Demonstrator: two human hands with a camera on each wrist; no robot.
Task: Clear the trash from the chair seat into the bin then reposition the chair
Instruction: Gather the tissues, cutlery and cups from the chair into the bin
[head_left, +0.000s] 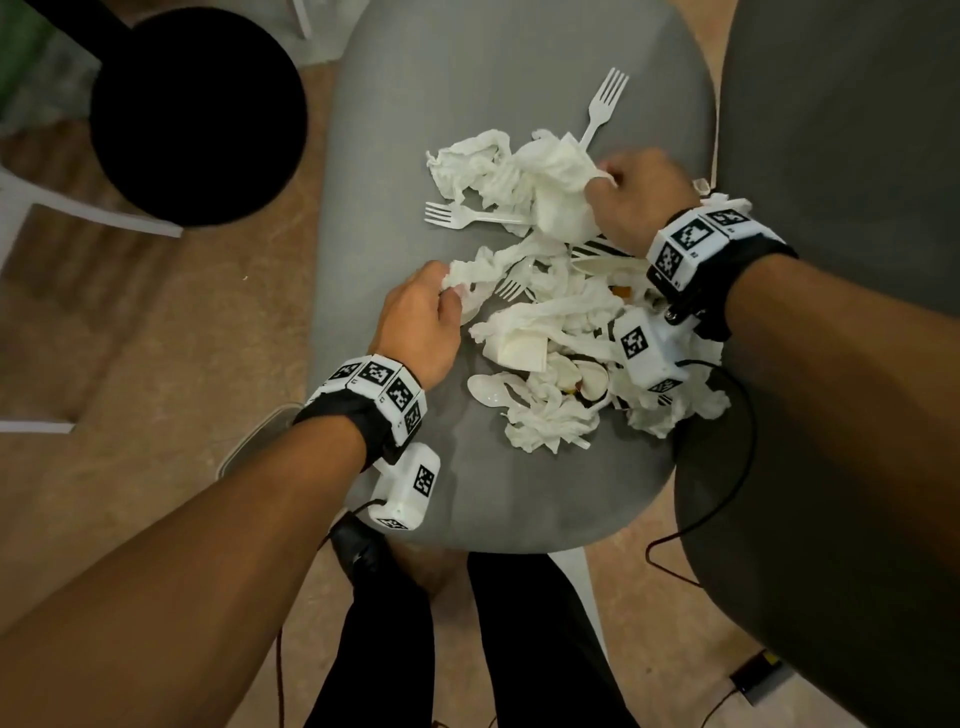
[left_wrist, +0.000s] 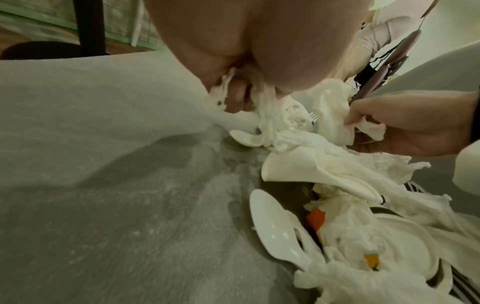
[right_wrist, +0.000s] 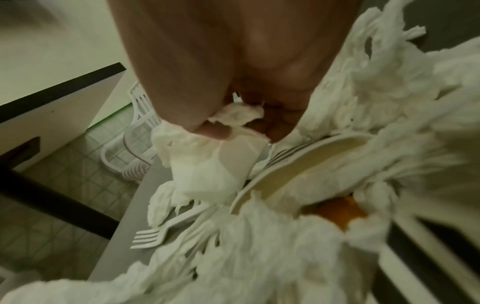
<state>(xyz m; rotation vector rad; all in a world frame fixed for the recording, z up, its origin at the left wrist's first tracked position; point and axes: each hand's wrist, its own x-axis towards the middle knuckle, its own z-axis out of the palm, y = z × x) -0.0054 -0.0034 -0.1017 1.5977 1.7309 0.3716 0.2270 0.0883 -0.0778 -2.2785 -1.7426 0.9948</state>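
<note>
**Inspector:** On the grey chair seat (head_left: 395, 104), nearly all the trash is still lying in place, so clearing is only beginning. The bin (head_left: 200, 117) is sitting on the floor at about ten o'clock from the heap, well apart from it, and I am seeing nothing white inside its dark mouth. Repositioning the chair is not yet begun.

**Assistant:** Left side first?

**Inspector:** The left hand (head_left: 421, 317) is lying at nine o'clock of the heap, its fingers curling round the end of a twisted tissue strip (head_left: 467, 275). The left wrist view is confirming it: a fingertip (left_wrist: 237, 96) is pressing into that tissue, and a white spoon (left_wrist: 245, 138) is lying just beyond, untouched.

**Assistant:** And the middle?

**Inspector:** Crumpled napkins (head_left: 545, 312) are covering paper plates (right_wrist: 306, 156), spoons and orange food scraps (right_wrist: 340, 214). One fork (head_left: 467, 218) is lying at the heap's ten o'clock edge.

**Assistant:** The right?

**Inspector:** The right hand (head_left: 639, 202) is working at one o'clock of the heap, pinching a large wad of napkin (head_left: 561, 176) between thumb and fingers. A second fork (head_left: 602, 104) is pointing away at twelve o'clock, just beside that wad. Both grasps are holding paper only; in my judgement the cutlery and plates are needing further passes.
</note>
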